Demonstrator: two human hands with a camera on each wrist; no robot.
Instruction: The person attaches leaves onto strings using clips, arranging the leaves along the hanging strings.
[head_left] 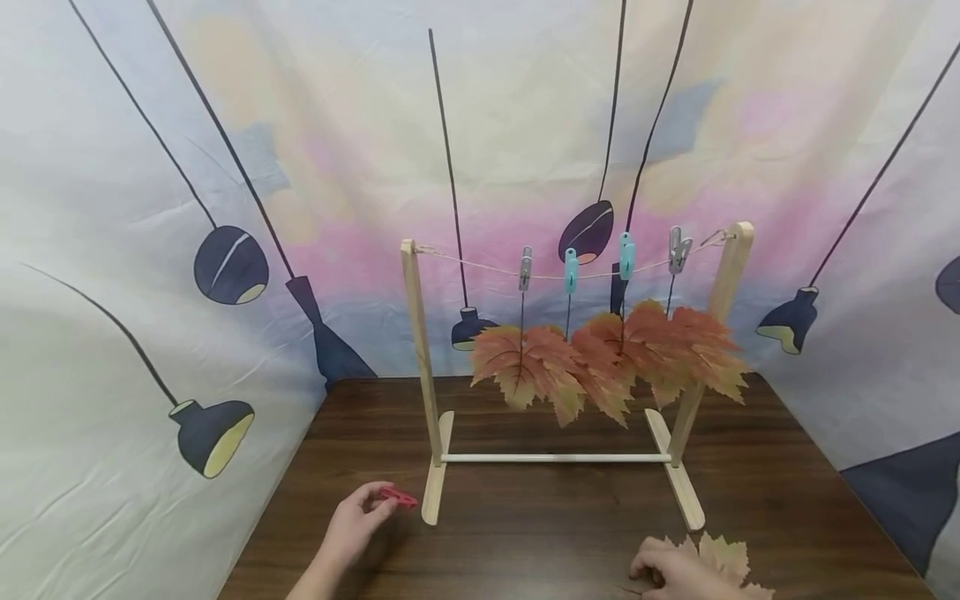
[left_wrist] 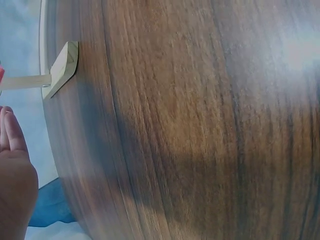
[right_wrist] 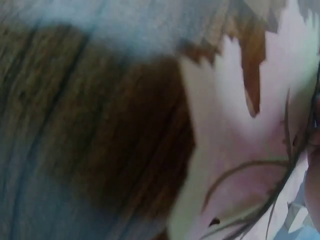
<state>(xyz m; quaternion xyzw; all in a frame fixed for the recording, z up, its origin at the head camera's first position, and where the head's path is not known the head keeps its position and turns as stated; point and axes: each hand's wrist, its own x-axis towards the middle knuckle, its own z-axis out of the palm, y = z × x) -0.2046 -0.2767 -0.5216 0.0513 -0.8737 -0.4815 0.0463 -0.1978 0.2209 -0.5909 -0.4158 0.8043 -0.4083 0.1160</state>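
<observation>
My left hand [head_left: 352, 529] pinches a red clothespin [head_left: 397, 497] just left of the rack's left foot. In the left wrist view only part of that hand [left_wrist: 15, 180] shows, at the left edge. At the front right, my right hand [head_left: 678, 571] grips an artificial maple leaf [head_left: 726, 557], whose dark stem points left beneath the fingers. The leaf [right_wrist: 230, 125] looks large and pale pink in the right wrist view, with the fingertips barely showing at the right edge. Other artificial maple leaves [head_left: 525, 358] hang from the string by grey clothespins [head_left: 526, 269] and teal clothespins [head_left: 572, 271].
A wooden rack [head_left: 422, 358] stands on the dark wood table [head_left: 525, 517], with a string [head_left: 480, 265] between its posts and a white rod [head_left: 555, 457] low down. Behind it hangs a cloth backdrop [head_left: 510, 125] with painted lamps.
</observation>
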